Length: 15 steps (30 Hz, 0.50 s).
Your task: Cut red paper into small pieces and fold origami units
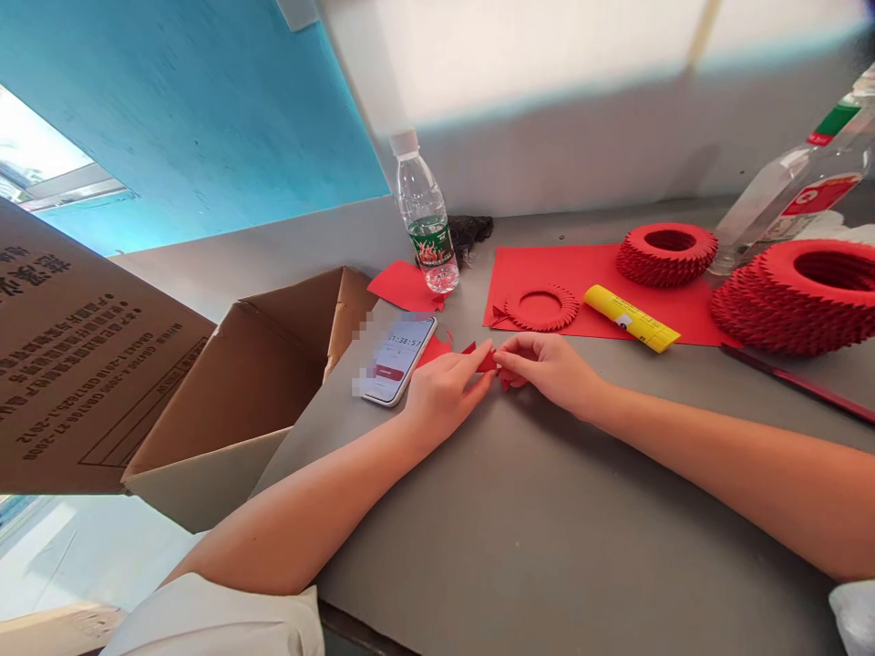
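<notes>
Paper pc, red, folded small, sits btwn both hands, about mid-tabletop, nearer back edge than front. L hand palm down, thumb & index closed on pc's left end; R hand pinching its right end, thumb to index, other fingers curled.

Toward back edge: smooth red sheet; on its front L corner, flat ring of overlapping pleats, saw-tooth rim. Small ring stack farther R on sheet, big ring stack at sheet's R end, both w/ spiky, ridged sides. Yellow tube, plastic, slants over sheet's front edge; print too small. Thin dark-red strip nr tabletop's R side.

L edge: open brown cardboard carton, flap w/ black Chinese print, incl. "GB17625.1-2012". Phone nr that edge, pale case, rounded corners, partly pixelated, reads "1:38:57".

Back L corner: clear plastic water bottle, white cap, green label w/ flame motif, wording illegible. Back R: clear bottle, red label w/ white emblem, green/red neck band.
</notes>
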Tool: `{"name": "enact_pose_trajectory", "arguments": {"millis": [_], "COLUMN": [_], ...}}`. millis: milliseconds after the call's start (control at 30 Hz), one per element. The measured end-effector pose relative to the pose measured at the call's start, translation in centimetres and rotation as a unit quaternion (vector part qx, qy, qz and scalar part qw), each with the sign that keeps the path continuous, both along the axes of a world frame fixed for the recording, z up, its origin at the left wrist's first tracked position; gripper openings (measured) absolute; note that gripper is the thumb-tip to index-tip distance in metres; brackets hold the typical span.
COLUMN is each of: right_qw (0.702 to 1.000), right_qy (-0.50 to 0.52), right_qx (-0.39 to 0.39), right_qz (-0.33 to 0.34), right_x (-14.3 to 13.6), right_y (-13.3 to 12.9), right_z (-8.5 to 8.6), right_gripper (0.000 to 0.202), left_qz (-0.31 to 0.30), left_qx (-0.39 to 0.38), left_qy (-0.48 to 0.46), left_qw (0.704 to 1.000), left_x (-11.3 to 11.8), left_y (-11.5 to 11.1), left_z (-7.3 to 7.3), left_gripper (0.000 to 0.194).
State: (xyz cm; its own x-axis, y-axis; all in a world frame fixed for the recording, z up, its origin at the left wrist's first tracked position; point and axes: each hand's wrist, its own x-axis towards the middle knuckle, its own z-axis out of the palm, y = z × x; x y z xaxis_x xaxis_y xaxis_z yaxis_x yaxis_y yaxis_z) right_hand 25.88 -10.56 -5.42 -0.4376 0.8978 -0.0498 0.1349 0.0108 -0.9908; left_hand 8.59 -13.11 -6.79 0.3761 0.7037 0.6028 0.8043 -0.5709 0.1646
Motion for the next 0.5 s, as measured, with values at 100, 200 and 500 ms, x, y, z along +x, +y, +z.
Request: {"name": "enact_pose_trajectory", "arguments": {"millis": [100,200,500], "right_qw": [0.997,0.979,0.935], "right_qy": [-0.032,-0.132,-0.202], "right_qx": [0.072,0.154,0.266], "right_qz": [-0.018,-0.005,0.120], "right_x": [0.6,1.6,1.8], "right_y": [0.7,1.7,2.2], "right_z": [0.1,0.0,-0.6], "right_gripper": [0.026,0.023,0.026], "left_qz": [0.026,0.039,0.037], "left_qx": [-0.033,-0.086,-0.101], "left_qy": [-0.034,-0.075,-0.110], "left_qw": [0.999,0.993,0.988], "left_x": [-0.1,-0.1,0.2], "left_y": [0.1,0.2,0.2], "left_z": [0.2,0.5,0.6], "left_gripper": [0.033,0.033,0.027]}}
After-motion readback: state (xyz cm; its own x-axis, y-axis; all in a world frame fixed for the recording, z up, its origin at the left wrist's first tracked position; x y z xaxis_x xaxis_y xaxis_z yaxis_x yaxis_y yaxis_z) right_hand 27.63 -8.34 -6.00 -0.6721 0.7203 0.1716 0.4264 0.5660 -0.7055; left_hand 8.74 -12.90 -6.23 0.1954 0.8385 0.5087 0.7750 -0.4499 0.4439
